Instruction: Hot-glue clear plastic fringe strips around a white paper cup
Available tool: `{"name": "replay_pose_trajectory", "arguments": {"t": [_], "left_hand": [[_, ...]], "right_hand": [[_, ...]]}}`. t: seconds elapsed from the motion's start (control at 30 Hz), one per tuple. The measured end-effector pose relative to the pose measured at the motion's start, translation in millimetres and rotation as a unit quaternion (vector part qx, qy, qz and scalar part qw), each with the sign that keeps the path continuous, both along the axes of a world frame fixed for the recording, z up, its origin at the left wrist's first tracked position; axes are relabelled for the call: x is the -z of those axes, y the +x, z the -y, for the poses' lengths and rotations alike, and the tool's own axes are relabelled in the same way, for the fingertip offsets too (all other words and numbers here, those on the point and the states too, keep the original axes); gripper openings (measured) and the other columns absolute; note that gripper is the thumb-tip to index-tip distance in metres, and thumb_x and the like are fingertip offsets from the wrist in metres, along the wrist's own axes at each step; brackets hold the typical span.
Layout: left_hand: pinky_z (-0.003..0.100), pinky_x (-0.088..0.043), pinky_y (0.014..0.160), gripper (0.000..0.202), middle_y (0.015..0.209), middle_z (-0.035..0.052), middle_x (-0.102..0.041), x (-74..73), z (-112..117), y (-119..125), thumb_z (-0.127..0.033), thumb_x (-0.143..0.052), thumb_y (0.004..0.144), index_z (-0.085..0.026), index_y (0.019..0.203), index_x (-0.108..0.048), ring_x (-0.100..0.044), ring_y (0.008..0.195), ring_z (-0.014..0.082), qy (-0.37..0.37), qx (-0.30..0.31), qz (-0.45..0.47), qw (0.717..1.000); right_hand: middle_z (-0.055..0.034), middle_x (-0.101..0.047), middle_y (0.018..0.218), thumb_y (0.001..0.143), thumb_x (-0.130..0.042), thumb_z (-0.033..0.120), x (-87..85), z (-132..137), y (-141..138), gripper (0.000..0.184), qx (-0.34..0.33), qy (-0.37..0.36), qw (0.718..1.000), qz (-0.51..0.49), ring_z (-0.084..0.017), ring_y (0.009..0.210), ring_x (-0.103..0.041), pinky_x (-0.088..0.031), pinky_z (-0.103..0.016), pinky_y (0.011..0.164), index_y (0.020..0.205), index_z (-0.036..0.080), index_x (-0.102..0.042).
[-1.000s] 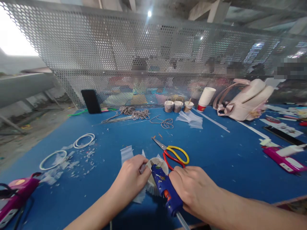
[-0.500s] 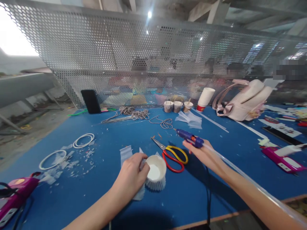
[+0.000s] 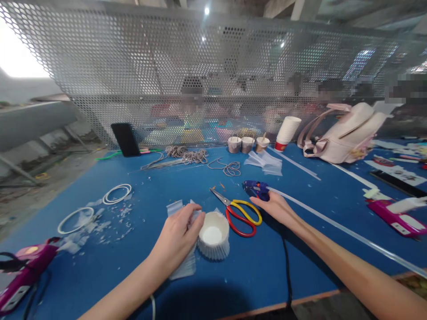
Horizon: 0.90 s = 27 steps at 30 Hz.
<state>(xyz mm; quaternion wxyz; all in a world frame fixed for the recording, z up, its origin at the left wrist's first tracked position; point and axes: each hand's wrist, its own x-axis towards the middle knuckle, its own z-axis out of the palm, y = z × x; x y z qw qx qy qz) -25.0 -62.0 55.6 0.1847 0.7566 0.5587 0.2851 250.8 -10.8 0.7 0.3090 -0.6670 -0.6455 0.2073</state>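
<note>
My left hand (image 3: 178, 235) is closed on a strip of clear pleated film (image 3: 182, 266) and presses it against the side of a small white pleated cup (image 3: 213, 240) on the blue table (image 3: 160, 195). My right hand (image 3: 275, 206) reaches forward and grips a blue hot-glue gun (image 3: 256, 188), which rests on the table with a long clear glue stick (image 3: 333, 224) trailing from its back. Red and yellow scissors (image 3: 238, 211) lie between the cup and the gun.
Pink glue guns lie at the left edge (image 3: 23, 266) and at the right (image 3: 395, 218). White rings (image 3: 116, 194), film scraps, cord bundles (image 3: 187, 156), small cups (image 3: 247, 144), a paper-cup stack (image 3: 287, 132), a black phone (image 3: 126, 139) and a pink bag (image 3: 347, 133) surround. A perforated metal screen (image 3: 200, 80) backs the table; other people sit behind it.
My right hand carried the blue glue gun away from the cup, forward and to the right, and lowered it onto the table. My left hand stayed on the cup.
</note>
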Motion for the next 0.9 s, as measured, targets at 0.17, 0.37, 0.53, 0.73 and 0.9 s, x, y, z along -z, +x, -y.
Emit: {"name": "replay_pose_trajectory", "arguments": {"t": [0.17, 0.37, 0.53, 0.73, 0.9], "left_hand": [[0.029, -0.046, 0.060, 0.040, 0.066, -0.0014, -0.061, -3.2, 2.4, -5.9, -0.026, -0.036, 0.085, -0.013, 0.123, -0.042, -0.059, 0.055, 0.0171, 0.013, -0.042, 0.000, 0.999], [0.024, -0.043, 0.051, 0.056, 0.068, -0.0040, -0.058, -7.4, -1.8, -19.7, -0.023, -0.040, 0.081, -0.012, 0.134, -0.025, -0.054, 0.044, 0.0123, 0.078, -0.033, -0.033, 0.996], [0.024, -0.044, 0.051, 0.034, 0.075, 0.0007, -0.066, -10.2, -10.8, -27.8, -0.034, -0.045, 0.083, -0.017, 0.113, -0.044, -0.061, 0.049, 0.0145, 0.104, -0.010, -0.067, 0.992], [0.022, -0.045, 0.056, 0.020, 0.075, 0.0022, -0.066, -13.7, -26.8, -27.6, -0.027, -0.039, 0.090, -0.018, 0.099, -0.055, -0.061, 0.059, 0.0127, 0.216, 0.156, -0.138, 0.954], [0.021, -0.042, 0.056, 0.022, 0.071, 0.0032, -0.062, -15.8, -41.1, -23.5, -0.017, -0.038, 0.092, -0.016, 0.089, -0.059, -0.056, 0.062, 0.0124, 0.274, 0.241, -0.174, 0.914]], "right_hand": [[-0.0116, -0.064, 0.104, 0.069, -0.059, 0.050, -3.3, 36.3, 26.6, 0.047, 0.049, 0.058, 0.997, 0.019, -0.029, 0.098, -0.058, -0.042, -0.043, 0.091, 0.103, 0.016, -0.063], [-0.0032, -0.066, 0.068, 0.079, -0.054, 0.046, 12.3, 116.0, 64.3, 0.024, 0.155, 0.112, 0.981, 0.031, -0.021, 0.062, -0.064, -0.050, -0.029, 0.055, 0.079, 0.023, -0.060], [-0.0006, -0.067, 0.068, 0.082, -0.058, 0.019, 1.3, 152.1, 29.7, 0.007, -0.065, 0.287, 0.952, 0.086, -0.018, 0.058, -0.064, -0.051, -0.027, 0.056, 0.086, 0.025, -0.060], [-0.0002, -0.062, 0.072, 0.087, -0.052, 0.015, -46.2, 108.5, -36.4, 0.012, -0.204, 0.243, 0.948, -0.024, -0.012, 0.058, -0.058, -0.048, -0.023, 0.056, 0.095, 0.020, -0.059], [-0.0040, -0.063, 0.095, 0.084, -0.054, 0.016, -55.1, 43.2, -72.4, 0.017, -0.212, 0.129, 0.957, -0.150, -0.011, 0.067, -0.057, -0.049, -0.024, 0.060, 0.100, 0.018, -0.061]]}}
